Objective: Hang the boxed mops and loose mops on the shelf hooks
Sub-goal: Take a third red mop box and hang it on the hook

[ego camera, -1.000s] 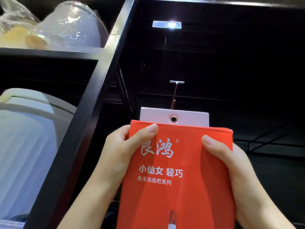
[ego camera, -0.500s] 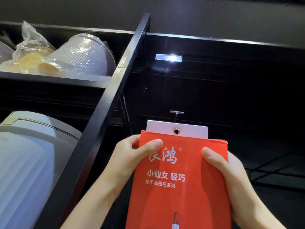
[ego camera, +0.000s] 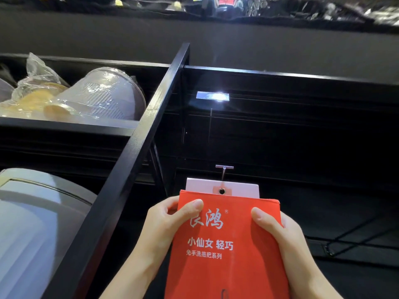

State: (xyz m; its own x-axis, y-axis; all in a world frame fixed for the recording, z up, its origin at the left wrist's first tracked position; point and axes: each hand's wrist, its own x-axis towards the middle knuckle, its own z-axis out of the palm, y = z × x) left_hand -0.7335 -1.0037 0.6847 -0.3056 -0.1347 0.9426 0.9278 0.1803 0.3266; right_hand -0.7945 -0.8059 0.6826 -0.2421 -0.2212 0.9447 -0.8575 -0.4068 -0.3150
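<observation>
A red boxed mop (ego camera: pixel 224 255) with white Chinese lettering fills the lower middle of the view. My left hand (ego camera: pixel 168 225) grips its left edge and my right hand (ego camera: pixel 278 231) grips its right edge, thumbs on the front. Its white hang tab (ego camera: pixel 200 186) sticks up from the top, with a round eyelet (ego camera: pixel 221 191) in it. A thin metal shelf hook (ego camera: pixel 224 169) with a flat label bar juts out just above and behind the eyelet. Whether the hook passes through the eyelet I cannot tell. A second hook's label holder (ego camera: pixel 212 96) glints higher up.
A black shelf upright (ego camera: pixel 138 152) runs diagonally on the left. Left of it sit plastic-wrapped tubs (ego camera: pixel 101 98) on an upper shelf and a grey lidded bin (ego camera: pixel 43 212) below. Dark wire racking (ego camera: pixel 345 236) lies at lower right.
The view has tilted upward, so shelf, hook and box sit lower in frame. The box's tab has come closer to the hook. Both hands keep their grip.
</observation>
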